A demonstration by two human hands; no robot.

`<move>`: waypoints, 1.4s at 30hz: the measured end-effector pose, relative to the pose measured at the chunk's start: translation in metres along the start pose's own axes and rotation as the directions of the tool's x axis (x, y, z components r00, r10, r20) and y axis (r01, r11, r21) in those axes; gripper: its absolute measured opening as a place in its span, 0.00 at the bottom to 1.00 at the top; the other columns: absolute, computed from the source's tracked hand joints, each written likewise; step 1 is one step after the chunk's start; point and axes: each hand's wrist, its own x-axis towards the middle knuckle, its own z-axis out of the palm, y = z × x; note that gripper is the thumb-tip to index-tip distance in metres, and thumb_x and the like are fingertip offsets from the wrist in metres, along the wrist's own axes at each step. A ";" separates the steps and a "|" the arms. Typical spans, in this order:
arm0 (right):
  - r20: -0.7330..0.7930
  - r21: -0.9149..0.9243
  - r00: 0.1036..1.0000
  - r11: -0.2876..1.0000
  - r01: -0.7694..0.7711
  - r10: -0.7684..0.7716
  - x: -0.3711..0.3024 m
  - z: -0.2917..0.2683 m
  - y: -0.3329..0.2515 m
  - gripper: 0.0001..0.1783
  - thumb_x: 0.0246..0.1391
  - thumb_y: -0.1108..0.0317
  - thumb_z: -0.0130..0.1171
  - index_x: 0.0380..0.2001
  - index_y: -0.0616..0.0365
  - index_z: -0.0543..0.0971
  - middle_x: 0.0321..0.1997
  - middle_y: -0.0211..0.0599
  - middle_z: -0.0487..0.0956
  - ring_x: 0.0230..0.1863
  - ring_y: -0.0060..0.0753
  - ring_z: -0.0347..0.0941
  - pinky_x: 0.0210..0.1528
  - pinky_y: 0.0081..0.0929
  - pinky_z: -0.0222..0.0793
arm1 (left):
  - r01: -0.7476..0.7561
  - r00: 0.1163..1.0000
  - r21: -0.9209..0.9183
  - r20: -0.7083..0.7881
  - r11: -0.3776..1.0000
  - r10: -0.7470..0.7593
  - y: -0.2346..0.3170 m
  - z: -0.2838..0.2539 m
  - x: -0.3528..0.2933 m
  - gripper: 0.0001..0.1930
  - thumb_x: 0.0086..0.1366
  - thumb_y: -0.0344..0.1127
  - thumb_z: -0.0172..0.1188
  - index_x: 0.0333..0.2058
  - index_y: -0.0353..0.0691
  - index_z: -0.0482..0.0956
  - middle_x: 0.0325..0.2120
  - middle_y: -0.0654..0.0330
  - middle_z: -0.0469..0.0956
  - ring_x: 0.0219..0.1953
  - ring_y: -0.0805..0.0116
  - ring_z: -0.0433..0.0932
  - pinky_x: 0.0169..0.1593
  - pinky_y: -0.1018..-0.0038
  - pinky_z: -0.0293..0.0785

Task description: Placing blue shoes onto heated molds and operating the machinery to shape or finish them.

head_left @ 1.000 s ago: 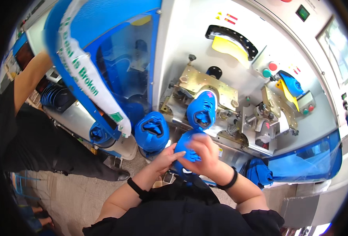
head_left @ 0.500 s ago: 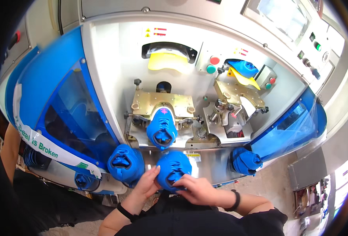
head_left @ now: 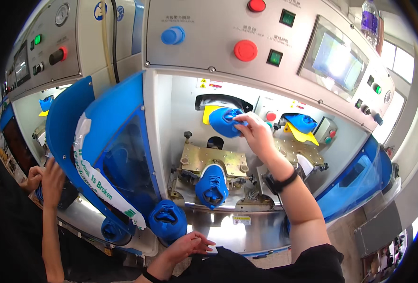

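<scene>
My right hand (head_left: 256,134) is raised into the machine's bay and pinches a blue shoe upper (head_left: 222,123) by its collar. That upper is at the yellow flap (head_left: 207,113) under a dark curved slot and covers part of it. Low in front of my body, my left hand (head_left: 190,246) holds nothing, its fingers loosely apart. Nearest to it, another blue shoe upper (head_left: 167,221) rests on the front ledge. Below the brass-coloured clamp plate (head_left: 213,160), a third blue upper (head_left: 212,187) sits on the middle station, toe toward the plate.
Another blue upper (head_left: 302,123) lies in the right-hand slot above its yellow flap. A blue windowed guard (head_left: 124,151) stands at the left, another (head_left: 355,165) at the right. At far left, a co-worker's hands (head_left: 51,181) are near a second machine. Red button (head_left: 245,50) above.
My right hand has lifted the shoe upper from in front of my body up to the slot. My left hand has let go of it and stays low. The view has tilted up.
</scene>
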 end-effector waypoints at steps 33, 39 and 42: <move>-0.217 -0.577 0.924 0.722 -0.381 0.314 -0.046 -0.203 0.181 0.13 0.52 0.59 0.66 0.39 0.47 0.76 0.42 0.39 0.76 0.46 0.48 0.75 0.48 0.40 0.70 | 0.274 0.917 0.210 0.235 0.938 -0.321 -0.026 0.038 0.091 0.10 0.74 0.32 0.48 0.51 0.35 0.67 0.55 0.44 0.73 0.53 0.59 0.78 0.56 0.68 0.74; -0.447 -0.410 0.875 0.825 -0.388 0.189 -0.164 -0.181 0.152 0.11 0.57 0.63 0.63 0.38 0.56 0.77 0.40 0.46 0.75 0.42 0.54 0.74 0.44 0.40 0.71 | 0.222 0.895 0.230 0.337 0.948 -0.291 -0.039 0.060 0.126 0.14 0.73 0.41 0.54 0.49 0.39 0.69 0.52 0.51 0.76 0.52 0.61 0.78 0.52 0.70 0.75; -0.564 -0.426 0.825 0.839 -0.338 0.046 -0.251 -0.151 0.118 0.08 0.55 0.73 0.62 0.37 0.61 0.75 0.39 0.48 0.73 0.43 0.53 0.72 0.45 0.38 0.70 | 0.229 0.916 0.234 0.276 0.945 -0.290 -0.047 0.070 0.141 0.13 0.73 0.42 0.54 0.48 0.39 0.71 0.51 0.51 0.77 0.50 0.61 0.79 0.51 0.69 0.76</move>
